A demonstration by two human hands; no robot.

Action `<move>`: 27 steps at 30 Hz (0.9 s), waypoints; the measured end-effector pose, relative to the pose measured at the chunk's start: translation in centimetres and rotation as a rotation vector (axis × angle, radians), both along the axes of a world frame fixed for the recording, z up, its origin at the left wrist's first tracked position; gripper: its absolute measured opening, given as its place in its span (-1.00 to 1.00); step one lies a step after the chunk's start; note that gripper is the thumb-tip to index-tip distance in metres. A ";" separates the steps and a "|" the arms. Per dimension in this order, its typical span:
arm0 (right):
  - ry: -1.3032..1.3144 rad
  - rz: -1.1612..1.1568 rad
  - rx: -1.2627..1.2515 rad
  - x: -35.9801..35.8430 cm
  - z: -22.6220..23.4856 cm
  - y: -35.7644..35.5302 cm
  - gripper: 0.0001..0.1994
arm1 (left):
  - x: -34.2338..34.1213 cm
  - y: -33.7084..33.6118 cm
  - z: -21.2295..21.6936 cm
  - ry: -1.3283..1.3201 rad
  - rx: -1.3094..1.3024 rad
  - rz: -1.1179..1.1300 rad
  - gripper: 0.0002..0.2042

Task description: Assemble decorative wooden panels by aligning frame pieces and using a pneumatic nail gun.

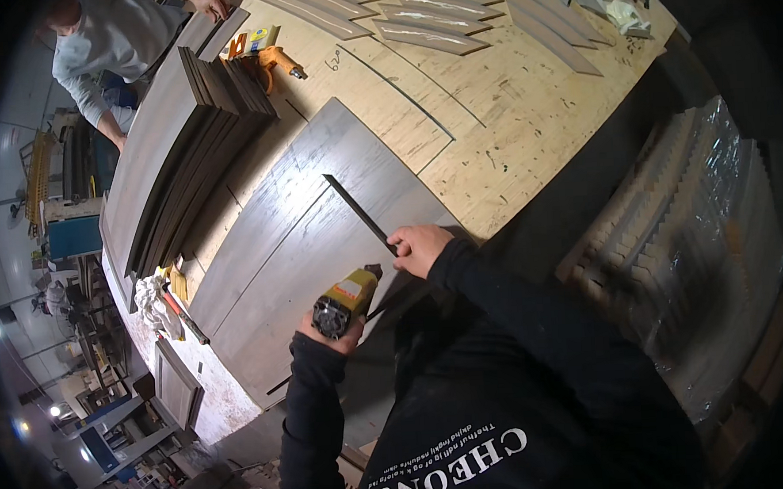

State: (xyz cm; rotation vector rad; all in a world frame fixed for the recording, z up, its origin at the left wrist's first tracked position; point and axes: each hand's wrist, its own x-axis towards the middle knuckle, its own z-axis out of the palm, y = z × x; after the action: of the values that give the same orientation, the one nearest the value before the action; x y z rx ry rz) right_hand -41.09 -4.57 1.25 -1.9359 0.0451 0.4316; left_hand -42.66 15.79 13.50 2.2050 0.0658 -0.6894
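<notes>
My left hand [336, 334] is closed around a yellow and black power tool [348, 298], which looks like a nail gun; its nose points up and right toward my other hand. Between the fingertips of my right hand [423, 248] is the near end of a thin dark strip [357, 209]. The strip slants away to the far left over a grey wood-grain panel [272, 242]; whether it touches the surface I cannot tell. Both hands are at the panel's near side, the tool beside the strip's near end.
A tall stack of grey panels [186, 122] stands at the left. Beyond it lies an orange glue gun [280, 64]. Slanted wood strips [437, 16] cover the far worktable [528, 149]. A co-worker [120, 42] reaches over at the far left. Wrapped boards [682, 220] stand at right.
</notes>
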 end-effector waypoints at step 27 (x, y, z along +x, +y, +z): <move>-0.054 0.001 -0.145 1.8 0.7 0.3 -0.71 | 9.1 1.1 1.2 -0.048 0.170 -0.157 -0.64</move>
State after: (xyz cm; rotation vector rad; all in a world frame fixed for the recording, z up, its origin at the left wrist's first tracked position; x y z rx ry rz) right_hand -39.24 -4.24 1.95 -2.0888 0.0416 0.3858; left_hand -33.58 16.91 14.68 2.4078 -0.0766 -0.7390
